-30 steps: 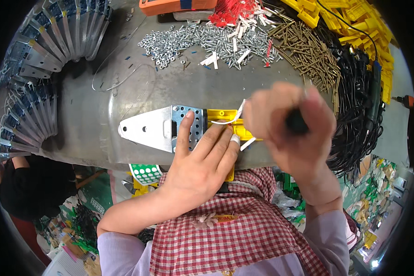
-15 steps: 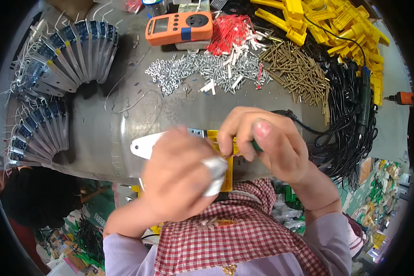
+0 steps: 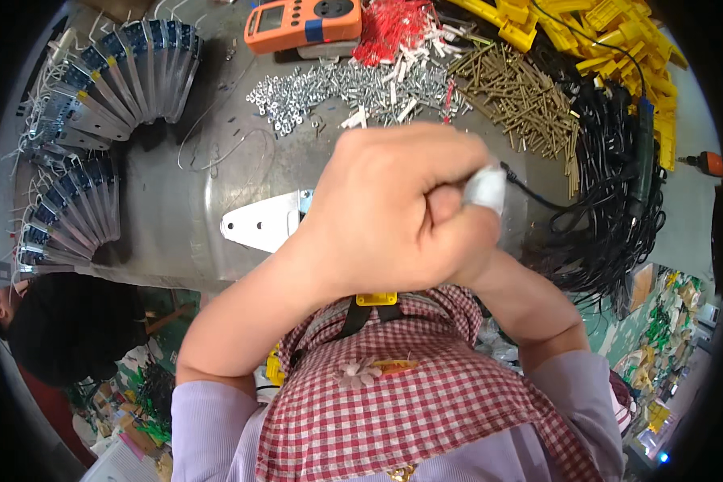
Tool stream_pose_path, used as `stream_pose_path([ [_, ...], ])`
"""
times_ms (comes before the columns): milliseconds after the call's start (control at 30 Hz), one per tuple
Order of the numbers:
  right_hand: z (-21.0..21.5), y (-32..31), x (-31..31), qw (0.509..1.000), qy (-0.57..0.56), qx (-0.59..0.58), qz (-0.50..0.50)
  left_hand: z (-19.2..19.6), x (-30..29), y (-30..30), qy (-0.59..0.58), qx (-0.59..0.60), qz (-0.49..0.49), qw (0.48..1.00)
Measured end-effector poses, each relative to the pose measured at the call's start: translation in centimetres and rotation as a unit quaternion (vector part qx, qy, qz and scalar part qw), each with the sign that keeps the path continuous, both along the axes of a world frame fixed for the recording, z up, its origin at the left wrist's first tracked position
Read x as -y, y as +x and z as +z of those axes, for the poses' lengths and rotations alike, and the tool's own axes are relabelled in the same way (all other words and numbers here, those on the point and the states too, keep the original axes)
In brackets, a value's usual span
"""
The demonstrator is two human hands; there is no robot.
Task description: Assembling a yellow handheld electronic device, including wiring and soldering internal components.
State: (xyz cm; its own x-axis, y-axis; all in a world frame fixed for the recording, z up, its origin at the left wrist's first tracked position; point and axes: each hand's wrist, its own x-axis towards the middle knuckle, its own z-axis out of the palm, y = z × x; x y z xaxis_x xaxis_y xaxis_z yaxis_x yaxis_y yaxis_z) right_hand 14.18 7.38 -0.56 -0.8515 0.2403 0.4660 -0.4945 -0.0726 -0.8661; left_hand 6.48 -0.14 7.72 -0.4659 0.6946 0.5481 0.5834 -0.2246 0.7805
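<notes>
My left hand (image 3: pixel 377 209) is raised over the near side of the bench, its fingers curled closed and pointing right. A white wrap (image 3: pixel 484 189) covers one fingertip. Whatever those fingers grip, if anything, is out of sight. My right hand (image 3: pixel 480 261) meets it from the lower right and is mostly covered by it, so its fingers cannot be made out. Below my left wrist lies a white tapered metal plate (image 3: pixel 257 223) with holes, its right end hidden. A yellow plastic part (image 3: pixel 376 299) shows under the hands, close to my checked apron.
Finned metal assemblies (image 3: pixel 136 80) with wires stand at left. Behind the hands are an orange multimeter (image 3: pixel 301 24), silver screws and nuts (image 3: pixel 353 92), red-and-white pieces (image 3: pixel 394 32) and brass-coloured screws (image 3: pixel 518 96). Black cables (image 3: pixel 602 209) and yellow parts (image 3: pixel 618 40) fill the right.
My left hand has swung up and right, across my right hand, which it now mostly covers. The white plate is more exposed; the view has shifted slightly.
</notes>
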Motion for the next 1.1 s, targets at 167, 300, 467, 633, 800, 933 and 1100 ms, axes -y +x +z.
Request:
stream_pose_path([
  [167, 3.6, -1.4, -1.7, 0.994, -0.015, 0.101, 0.028, -0.5, 0.3, -1.1, -0.086, 0.052, 0.028, 0.995],
  [300, 9.7, -1.3, -8.0, 0.96, -0.045, -0.054, 0.272, -1.9, 3.2, -0.3, -0.057, 0.008, 0.087, 0.995],
  [467, 7.6, -0.5, -12.1, 0.795, 0.549, 0.065, -0.25, -3.4, 4.8, 4.3, -0.311, -0.113, 0.121, 0.936],
  [633, 3.3, 7.6, -11.5, 0.664, 0.625, 0.377, -0.166, -3.9, 3.2, 3.7, -0.296, -0.093, 0.108, 0.944],
  [800, 3.8, 10.0, -9.7, 0.875, 0.366, 0.302, -0.094, -4.0, 4.2, 3.8, -0.318, 0.014, 0.109, 0.942],
  [933, 2.6, 10.2, -10.1, 0.86, 0.397, 0.31, -0.086, -4.8, 4.8, 3.9, -0.345, -0.177, 0.016, 0.922],
  [1100, 2.6, 10.8, -10.1, 0.837, 0.443, 0.317, -0.055, -6.1, 5.0, 3.0, -0.26, -0.33, -0.038, 0.907],
])
